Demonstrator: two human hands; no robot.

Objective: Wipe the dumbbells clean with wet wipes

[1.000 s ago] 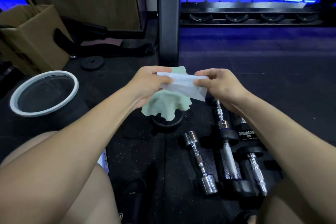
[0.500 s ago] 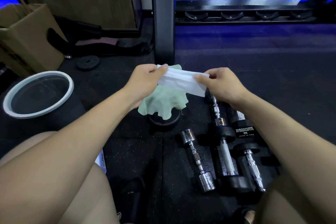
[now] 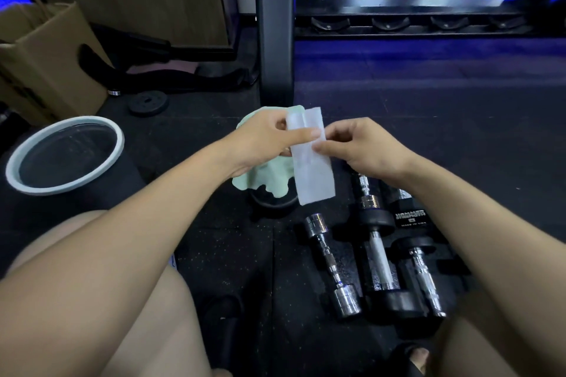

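A folded white wet wipe [image 3: 312,165] hangs upright in front of me. My left hand [image 3: 269,141] pinches its upper part with thumb and fingers, and my right hand [image 3: 364,144] pinches its right edge. A pale green cloth [image 3: 263,180] drapes behind the left hand over a dark round object. On the black floor mat lie three dumbbells: a small chrome dumbbell [image 3: 332,266], a black-ended dumbbell [image 3: 378,260] and another black dumbbell [image 3: 422,272] with a chrome handle, partly under my right forearm.
A white-rimmed round bin [image 3: 18,180] stands at the left, with a cardboard box [image 3: 46,64] behind it. A small black weight plate [image 3: 148,102] lies near a black rack post [image 3: 274,27]. A dumbbell rack [image 3: 413,21] runs along the back. My bare knees fill the bottom corners.
The wipe was stretched sideways between both hands; now it hangs lengthwise downward, my hands have come closer together, and the right hand has shifted to its edge.
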